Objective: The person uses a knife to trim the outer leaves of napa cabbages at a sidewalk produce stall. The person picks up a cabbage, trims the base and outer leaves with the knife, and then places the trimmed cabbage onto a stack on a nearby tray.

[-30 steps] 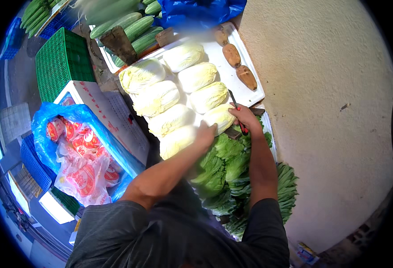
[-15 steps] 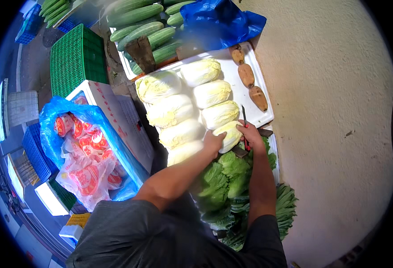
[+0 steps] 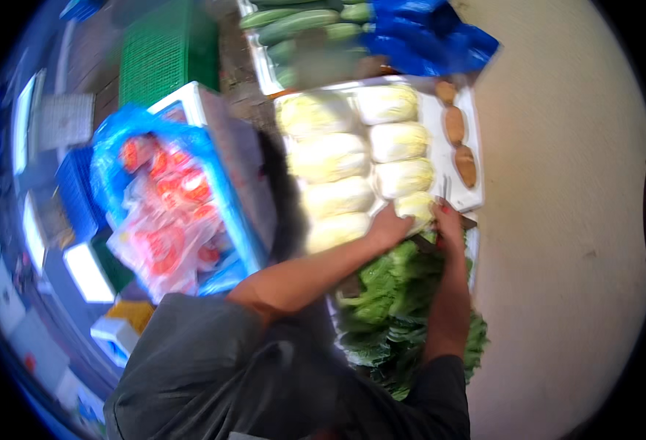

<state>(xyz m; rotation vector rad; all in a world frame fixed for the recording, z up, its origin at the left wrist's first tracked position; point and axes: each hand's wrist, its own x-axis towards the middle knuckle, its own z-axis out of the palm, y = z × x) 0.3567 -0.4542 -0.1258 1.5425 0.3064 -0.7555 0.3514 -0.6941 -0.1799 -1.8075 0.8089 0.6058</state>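
My left hand [image 3: 389, 226] grips the near end of a pale Chinese cabbage [image 3: 415, 208] at the bottom right of a cabbage group [image 3: 329, 158] on a white foam tray [image 3: 471, 192]. My right hand [image 3: 448, 224] is closed on a thin cutting tool [image 3: 444, 187] with red on its handle, at that cabbage's right side; whether it also grips the cabbage is unclear. Leafy green vegetables [image 3: 385, 282] lie just below both hands. The picture is blurred.
A blue-lined foam box [image 3: 231, 216] of red-and-white bagged items stands left. Behind are a green crate [image 3: 158, 59], cucumbers [image 3: 297, 26] and blue plastic [image 3: 429, 40]. Brown lotus roots [image 3: 455, 125] share the cabbage tray. A beige textured surface [image 3: 557, 220] spans the right.
The view has swung, so the trays, boxes and both hands appear farther right, with the foam box also higher. Both hands stay at the same cabbage, which has hardly moved within its group.
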